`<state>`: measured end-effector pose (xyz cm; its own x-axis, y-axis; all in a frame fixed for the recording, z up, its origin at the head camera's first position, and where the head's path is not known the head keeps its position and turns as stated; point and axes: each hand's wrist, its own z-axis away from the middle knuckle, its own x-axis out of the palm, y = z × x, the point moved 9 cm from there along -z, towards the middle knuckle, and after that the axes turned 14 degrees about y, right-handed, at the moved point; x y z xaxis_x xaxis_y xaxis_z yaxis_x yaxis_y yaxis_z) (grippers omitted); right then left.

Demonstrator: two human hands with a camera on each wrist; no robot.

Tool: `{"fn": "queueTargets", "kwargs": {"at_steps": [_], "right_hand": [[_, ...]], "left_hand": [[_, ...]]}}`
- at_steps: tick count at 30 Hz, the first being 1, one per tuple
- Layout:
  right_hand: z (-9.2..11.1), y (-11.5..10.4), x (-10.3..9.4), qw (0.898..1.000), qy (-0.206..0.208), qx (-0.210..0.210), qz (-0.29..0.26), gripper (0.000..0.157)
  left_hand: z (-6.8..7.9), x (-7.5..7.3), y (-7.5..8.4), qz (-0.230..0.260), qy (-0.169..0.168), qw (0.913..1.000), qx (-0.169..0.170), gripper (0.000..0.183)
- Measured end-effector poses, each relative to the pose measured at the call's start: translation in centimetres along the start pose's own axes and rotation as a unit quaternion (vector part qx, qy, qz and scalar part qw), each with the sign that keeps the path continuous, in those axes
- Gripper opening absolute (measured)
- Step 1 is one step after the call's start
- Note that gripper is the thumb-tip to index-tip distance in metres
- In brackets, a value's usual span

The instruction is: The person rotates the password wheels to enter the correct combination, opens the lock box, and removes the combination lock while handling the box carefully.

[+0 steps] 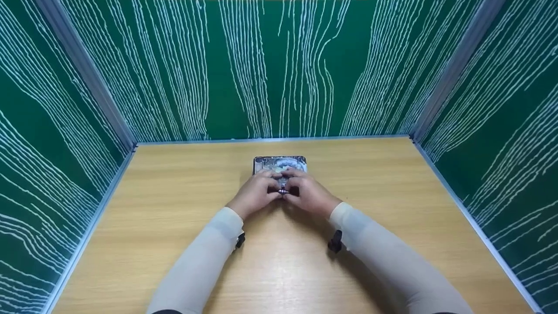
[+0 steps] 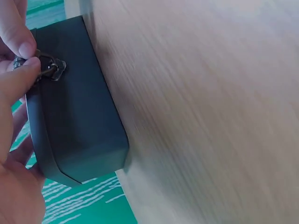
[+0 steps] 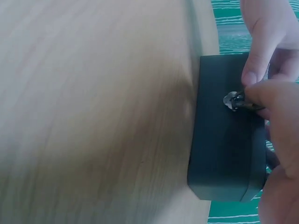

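A small dark box (image 2: 79, 112) with a patterned lid (image 1: 283, 163) sits on the wooden table. At the middle of its front is a metal clasp (image 3: 231, 101), with a ring-like part of it showing in the left wrist view. My left hand (image 1: 256, 192) pinches the clasp from the left, its other fingers over the lid. From the right, my right hand (image 1: 311, 194) pinches the same clasp, thumb beside the left thumb. Both hands cover part of the lid, and the thumbs hide the clasp's upper part.
The wooden table (image 1: 174, 200) spreads around the box on all sides. Green panels with white wavy lines (image 1: 235, 78) stand behind and at both sides, joined by grey metal posts (image 1: 93, 72). A dark wrist device (image 1: 335, 242) hangs below the right sleeve.
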<state>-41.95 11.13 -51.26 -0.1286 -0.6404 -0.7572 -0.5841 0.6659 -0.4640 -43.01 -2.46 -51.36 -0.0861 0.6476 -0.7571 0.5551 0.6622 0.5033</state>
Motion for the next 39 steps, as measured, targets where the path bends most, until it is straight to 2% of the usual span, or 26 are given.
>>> {"fn": "queueTargets", "kwargs": {"at_steps": [2, 5, 9, 11, 15, 22, 29, 34, 39], "right_hand": [[-0.1, 0.2, 0.1, 1.000, 0.001, 0.000, -0.006, 0.015], [-0.3, 0.5, 0.2, 1.000, 0.004, -0.004, -0.008, 0.015], [-0.5, 0.8, 0.4, 1.000, -0.010, 0.011, 0.008, 0.016], [-0.6, 0.8, 0.5, 1.000, -0.021, 0.016, 0.014, 0.015], [-0.8, 0.7, 0.8, 0.999, -0.032, 0.020, -0.002, 0.010], [-1.0, 1.4, 0.8, 0.998, -0.025, 0.033, -0.037, 0.012], [-1.0, 2.0, 1.0, 0.997, -0.040, 0.051, -0.048, 0.013], [-1.0, 1.7, 1.0, 0.997, -0.041, 0.050, -0.039, 0.011], [-0.6, 1.1, 1.2, 0.998, -0.054, 0.028, 0.006, 0.013]], "left_hand": [[-0.2, -0.1, 0.0, 0.007, 0.006, 0.9999, 0.007, 0.013], [-0.2, -0.2, -0.3, -0.003, 0.005, 1.0000, 0.000, 0.014], [-0.2, 0.0, -1.0, -0.024, -0.017, 0.9991, -0.032, 0.015], [-0.2, 0.1, -1.1, -0.029, -0.028, 0.9985, -0.035, 0.015], [-0.4, 0.3, -1.2, -0.016, -0.038, 0.9985, -0.036, 0.014], [-0.8, 0.0, -1.6, 0.036, -0.016, 0.9980, -0.050, 0.016], [-0.8, 0.3, -1.8, 0.042, -0.027, 0.9965, -0.067, 0.017], [-0.9, 0.3, -2.0, 0.051, -0.024, 0.9950, -0.083, 0.016], [-0.6, 0.3, -2.1, 0.054, -0.037, 0.9925, -0.103, 0.014]]}}
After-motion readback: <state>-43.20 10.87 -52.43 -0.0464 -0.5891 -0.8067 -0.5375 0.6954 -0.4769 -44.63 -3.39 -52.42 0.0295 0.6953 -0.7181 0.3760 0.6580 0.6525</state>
